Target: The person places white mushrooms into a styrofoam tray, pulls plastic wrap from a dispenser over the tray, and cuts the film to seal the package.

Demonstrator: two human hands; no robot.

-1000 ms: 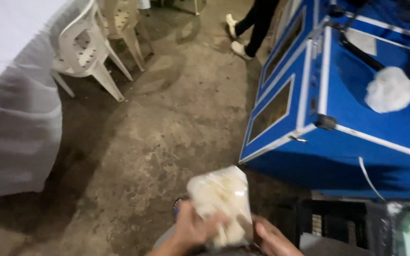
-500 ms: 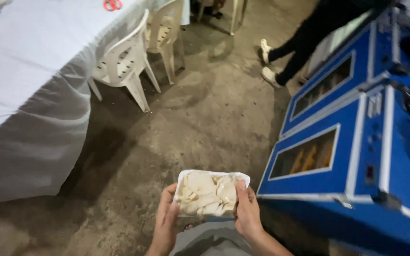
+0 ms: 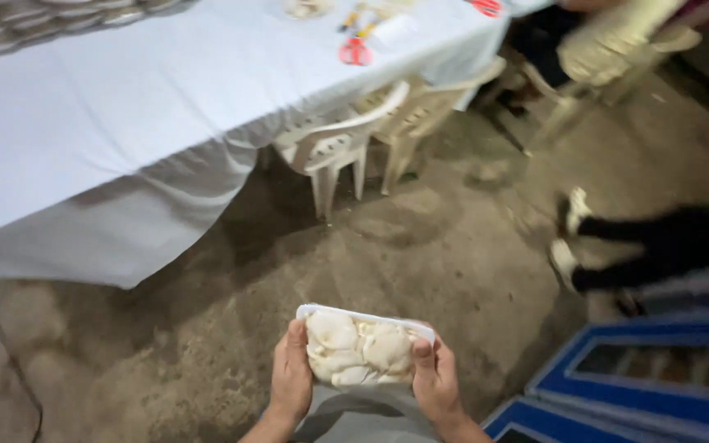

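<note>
Two hands, left hand (image 3: pixel 291 379), right hand (image 3: pixel 436 384), one mushroom tray (image 3: pixel 360 348), two chairs (image 3: pixel 371 131)

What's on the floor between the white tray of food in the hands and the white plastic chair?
Nothing: the head view shows only bare, stained concrete floor between the white tray and the white plastic chair.

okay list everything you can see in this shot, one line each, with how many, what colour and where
tray of pale food pieces: one, white tray, cream contents, bottom centre, held from both sides
table: one, white cloth cover, upper left
scissors: one pair clearly seen, red handles, on the table
plastic chairs: at least two, white, pushed against the table edge
other person's legs: one person, dark trousers, white shoes, right side
blue cabinet: one, blue with white trim, bottom right
concrete floor: grey-brown, centre
left hand: one, grips the tray's left edge
right hand: one, grips the tray's right edge
</note>
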